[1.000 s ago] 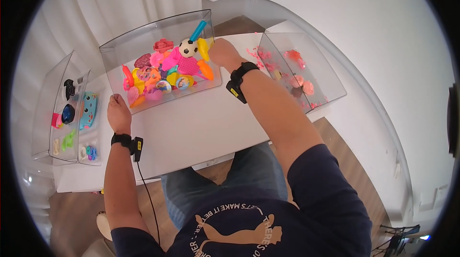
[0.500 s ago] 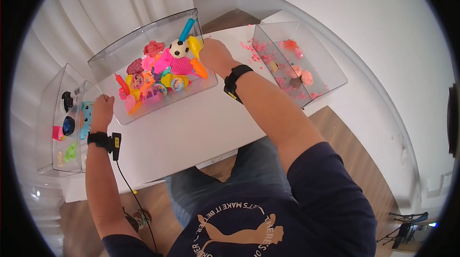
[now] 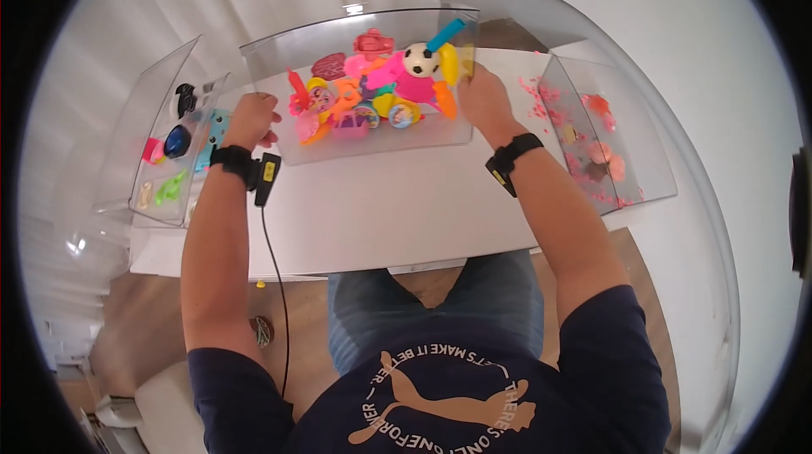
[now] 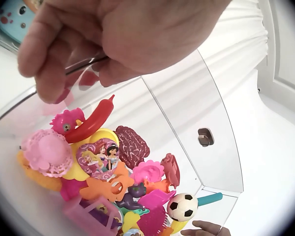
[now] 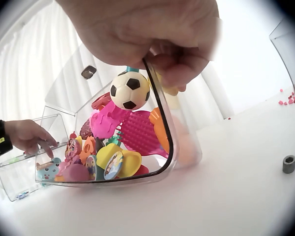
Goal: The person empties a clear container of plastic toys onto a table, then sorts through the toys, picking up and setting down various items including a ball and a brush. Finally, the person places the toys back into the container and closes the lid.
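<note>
A clear plastic bin [image 3: 381, 149] full of toys stands at the middle of the table. My right hand [image 3: 486, 99] grips the rim of its right wall, with fingers [image 5: 177, 71] curled over the edge. My left hand [image 3: 254, 120] hangs at the left wall, fingers loosely spread and right at the rim in the left wrist view. Between the hands lie a toy football [image 3: 420, 60], a blue stick [image 3: 447, 34], a pink bristled toy [image 5: 137, 130], a red chilli pepper [image 4: 93, 118], an orange toy [image 4: 108, 184] and a princess-print disc [image 4: 98, 157].
Left of it, another clear bin [image 3: 161, 215] has compartments with a blue cartoon-faced toy [image 3: 213, 141] beside them. A clear bin [image 3: 660, 193] on the right holds pink and orange pieces. Pink bits [image 3: 541, 103] are scattered there. A small grey ring [image 5: 289, 164] lies on the white table [image 3: 381, 209].
My left hand has moved from the bin's front left corner farther back along its left wall, fingers now spread. My right hand stays on the right wall. The head view has swung left.
</note>
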Motion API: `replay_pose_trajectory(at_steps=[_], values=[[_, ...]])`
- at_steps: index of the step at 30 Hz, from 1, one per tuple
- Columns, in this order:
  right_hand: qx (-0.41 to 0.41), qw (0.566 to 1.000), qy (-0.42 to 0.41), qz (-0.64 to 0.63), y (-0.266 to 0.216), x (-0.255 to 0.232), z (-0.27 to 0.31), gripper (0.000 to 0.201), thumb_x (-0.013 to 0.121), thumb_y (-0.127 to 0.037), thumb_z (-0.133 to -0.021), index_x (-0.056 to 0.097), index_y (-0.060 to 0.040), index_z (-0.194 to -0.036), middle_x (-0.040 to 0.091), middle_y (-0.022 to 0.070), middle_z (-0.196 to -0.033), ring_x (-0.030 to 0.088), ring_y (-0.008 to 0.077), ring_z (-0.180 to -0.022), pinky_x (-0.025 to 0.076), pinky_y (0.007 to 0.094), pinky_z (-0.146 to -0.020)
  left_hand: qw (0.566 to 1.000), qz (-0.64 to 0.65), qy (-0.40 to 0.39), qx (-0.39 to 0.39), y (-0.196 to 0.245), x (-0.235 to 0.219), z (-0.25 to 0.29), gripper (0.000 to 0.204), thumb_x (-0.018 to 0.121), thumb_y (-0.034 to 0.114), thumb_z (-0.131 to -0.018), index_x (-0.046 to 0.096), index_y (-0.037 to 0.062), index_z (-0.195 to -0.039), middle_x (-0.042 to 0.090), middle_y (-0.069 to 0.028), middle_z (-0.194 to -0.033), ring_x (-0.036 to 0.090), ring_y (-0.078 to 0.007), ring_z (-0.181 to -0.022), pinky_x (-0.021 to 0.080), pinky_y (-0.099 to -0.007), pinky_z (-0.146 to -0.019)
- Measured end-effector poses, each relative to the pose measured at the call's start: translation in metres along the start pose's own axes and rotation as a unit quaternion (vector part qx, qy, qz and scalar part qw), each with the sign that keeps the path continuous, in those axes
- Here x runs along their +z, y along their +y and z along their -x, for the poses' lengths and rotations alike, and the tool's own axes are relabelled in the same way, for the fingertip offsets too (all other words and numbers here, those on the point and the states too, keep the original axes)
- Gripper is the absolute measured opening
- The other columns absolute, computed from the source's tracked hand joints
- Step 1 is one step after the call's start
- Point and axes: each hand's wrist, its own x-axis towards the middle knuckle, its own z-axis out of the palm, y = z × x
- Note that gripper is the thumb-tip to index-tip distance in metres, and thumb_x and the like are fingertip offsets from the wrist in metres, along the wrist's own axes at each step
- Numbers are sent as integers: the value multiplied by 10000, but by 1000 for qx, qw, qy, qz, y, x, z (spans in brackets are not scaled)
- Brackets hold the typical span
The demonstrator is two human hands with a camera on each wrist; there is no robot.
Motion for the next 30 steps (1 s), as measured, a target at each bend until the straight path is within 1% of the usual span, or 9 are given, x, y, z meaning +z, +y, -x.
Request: replay_pose_trajectory(at_steps=[4, 13, 16, 19, 20, 22, 25, 28, 30], values=[[23, 999, 7, 38, 2, 2, 1, 227, 506, -176, -935, 604, -37, -1086, 687, 218, -940, 651, 413, -902, 514, 509, -794, 1000, -4, 21, 2, 2, 4, 5, 382, 468, 240, -936, 610, -27, -1169, 687, -149, -902, 652, -244, -484, 526, -330, -405], [13, 999, 30, 20, 2, 4, 3, 240, 516, -178, -933, 605, -43, -1110, 691, 209, -917, 653, 418, -881, 519, 509, -792, 999, 33, 33, 4, -4, 11, 5, 337, 456, 220, -937, 620, -34, -1086, 674, -136, -857, 664, -258, -490, 536, -335, -408], [53, 998, -15, 27, 4, 3, -4, 290, 539, -204, -928, 604, -41, -1159, 680, 225, -1012, 650, 409, -942, 515, 501, -824, 999, 20, 35, 8, 1, 11, 5, 311, 450, 209, -936, 623, -42, -999, 665, -136, -813, 664, -259, -488, 540, -339, -412], [48, 999, 17, 13, 2, -2, -2, 330, 573, -213, -910, 610, -46, -1192, 643, 197, -1135, 617, 388, -1042, 494, 476, -896, 999, 7, 39, 24, 5, 12, 8, 298, 434, 168, -945, 620, -64, -918, 655, -148, -768, 670, -258, -493, 542, -346, -410], [-29, 993, 108, 29, -2, -7, 0, 346, 588, -209, -892, 612, -48, -1197, 626, 180, -1156, 596, 374, -1071, 482, 463, -920, 996, -43, 33, 67, -3, 12, -2, 295, 428, 154, -948, 617, -68, -900, 653, -152, -761, 673, -259, -497, 542, -348, -409], [-183, 940, 281, 61, -18, -24, 2, 381, 619, -202, -857, 616, -53, -1208, 592, 146, -1197, 555, 346, -1129, 457, 439, -967, 988, -103, 24, 115, -18, 13, -19, 294, 416, 128, -952, 611, -75, -865, 650, -158, -746, 679, -262, -503, 541, -350, -405], [-349, 907, 205, 115, -45, -44, 0, 344, 635, -166, -816, 628, -30, -1132, 582, 114, -1157, 520, 320, -1143, 422, 422, -1003, 995, -71, 15, 65, 3, 11, 0, 298, 405, 97, -956, 602, -81, -822, 645, -164, -724, 685, -269, -506, 537, -348, -400], [-427, 857, 119, 262, -56, -34, -19, 300, 626, -162, -811, 635, -12, -1071, 601, 122, -1140, 540, 290, -1127, 389, 435, -1027, 999, -2, 35, 26, 10, 12, 5, 298, 406, 100, -951, 592, -88, -812, 650, -168, -714, 682, -268, -494, 529, -334, -391], [-401, 829, 106, 376, -55, -25, -31, 253, 610, -157, -831, 647, -27, -1046, 623, 110, -1098, 553, 269, -1098, 380, 431, -1023, 999, 5, 43, 32, 11, 13, 9, 304, 411, 109, -947, 585, -98, -809, 651, -181, -707, 678, -272, -487, 527, -333, -389]])
